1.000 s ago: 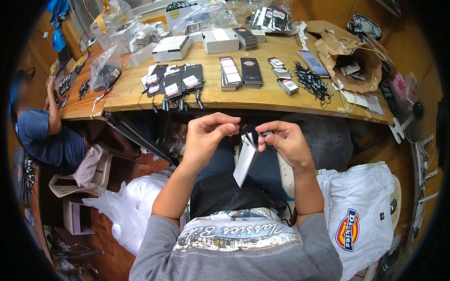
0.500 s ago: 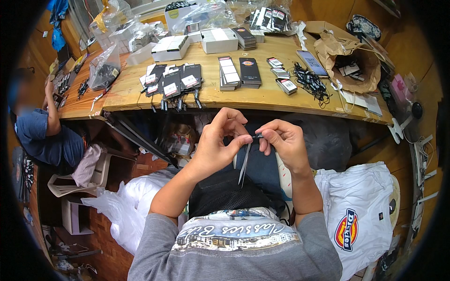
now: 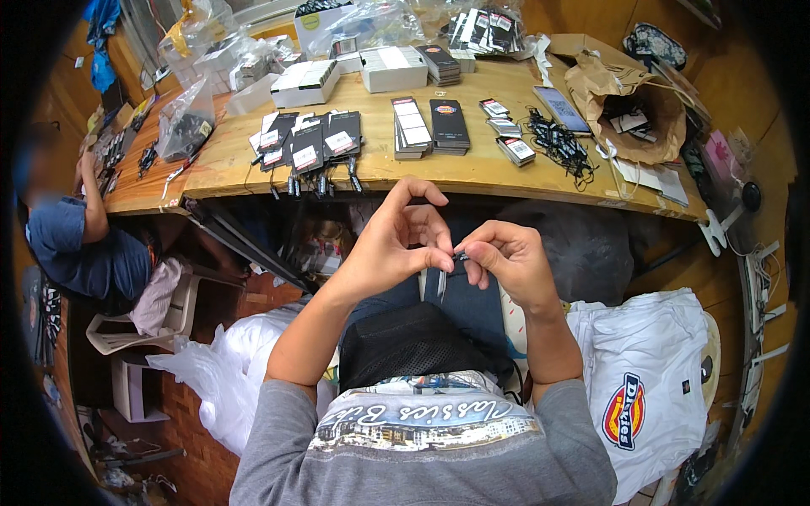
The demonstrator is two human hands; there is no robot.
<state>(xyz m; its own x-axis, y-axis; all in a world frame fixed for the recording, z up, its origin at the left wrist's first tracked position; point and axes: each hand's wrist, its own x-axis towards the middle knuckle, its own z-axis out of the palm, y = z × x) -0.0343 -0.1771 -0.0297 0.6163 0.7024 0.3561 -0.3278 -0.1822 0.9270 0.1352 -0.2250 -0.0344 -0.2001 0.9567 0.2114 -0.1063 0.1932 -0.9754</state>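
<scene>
Above my lap, in front of the table edge, both hands work close together. My left hand [image 3: 390, 240] pinches thin hang tags [image 3: 442, 285] between thumb and fingers, its index finger arched above. The tags hang nearly edge-on, so their faces and number cannot be made out. My right hand [image 3: 513, 260] pinches a small black tag string [image 3: 461, 256] at the tags' upper end, touching the left fingertips. Whether the string passes through the tags is hidden by the fingers. Black tags with strings attached [image 3: 308, 145] lie overlapped on the table beyond my left hand.
The wooden table [image 3: 380, 175] bears tag stacks [image 3: 449, 126], white boxes of cards [image 3: 395, 72], small sticker stacks [image 3: 515, 150], a heap of black strings [image 3: 558, 148], a phone [image 3: 561, 110] and a paper bag [image 3: 591, 80]. White shirts [image 3: 650, 363] lie right; another person [image 3: 93, 244] sits left.
The tags have tilted and now look shorter below my left hand. My left fingers have risen slightly and spread more, while the right hand has shifted a little toward the left fingertips.
</scene>
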